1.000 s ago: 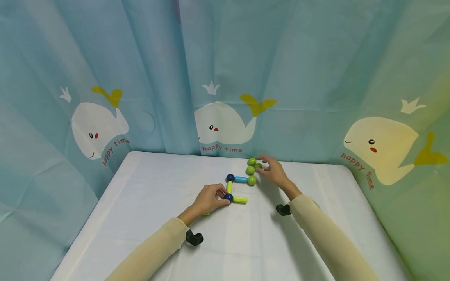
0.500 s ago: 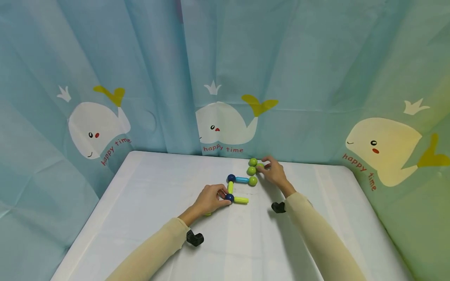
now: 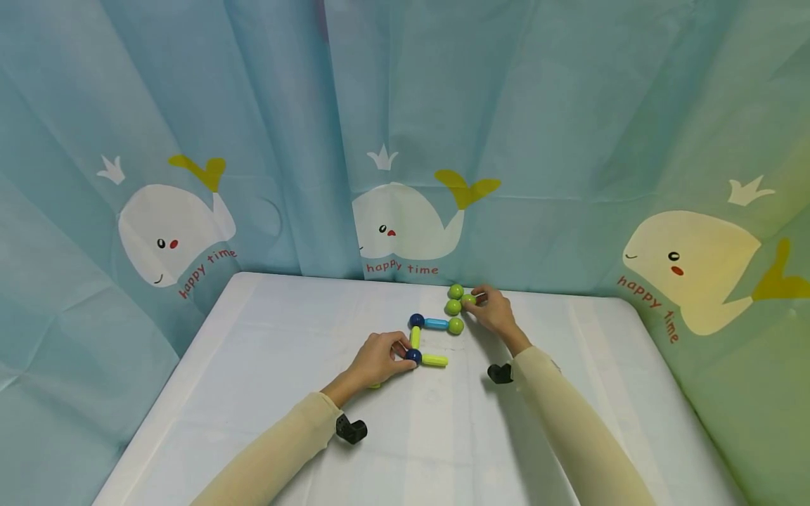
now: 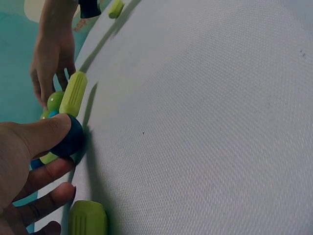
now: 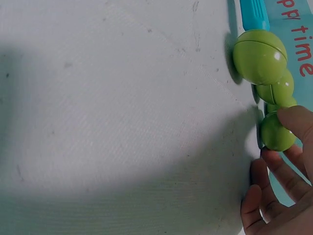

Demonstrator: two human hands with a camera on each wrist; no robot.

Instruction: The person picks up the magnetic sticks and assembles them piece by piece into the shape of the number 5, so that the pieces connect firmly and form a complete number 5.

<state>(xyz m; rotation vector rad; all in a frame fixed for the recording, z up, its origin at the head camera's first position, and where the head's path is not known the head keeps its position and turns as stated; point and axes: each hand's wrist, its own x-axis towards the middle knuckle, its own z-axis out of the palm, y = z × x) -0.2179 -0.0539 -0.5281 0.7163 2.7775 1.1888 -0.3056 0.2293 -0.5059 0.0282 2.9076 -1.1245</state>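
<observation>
My left hand [image 3: 376, 358] pinches a dark blue ball [image 3: 413, 356] between thumb and fingers at the corner of a ball-and-rod toy chain. From that ball a yellow-green rod [image 3: 434, 360] points right, and another yellow-green rod [image 3: 415, 337] runs back to a second dark blue ball [image 3: 417, 320]. A light blue rod [image 3: 436, 324] links that one to a green ball [image 3: 455, 326]. At the back, my right hand [image 3: 495, 313] holds a green ball [image 5: 276, 133] between thumb and fingertips. Beside it lie two more green balls, one rear [image 3: 456, 292] and one nearer [image 3: 453, 307].
A white table [image 3: 278, 323] carries everything, its back edge against a blue curtain [image 3: 538, 140] printed with whales. One loose yellow-green rod [image 4: 88, 219] lies under the left hand; another [image 4: 116, 9] shows near the right arm in the left wrist view.
My right hand's fingers have closed onto the green ball, the index finger coming down, and the right forearm has shifted slightly left. The left hand stays on the dark blue ball.
</observation>
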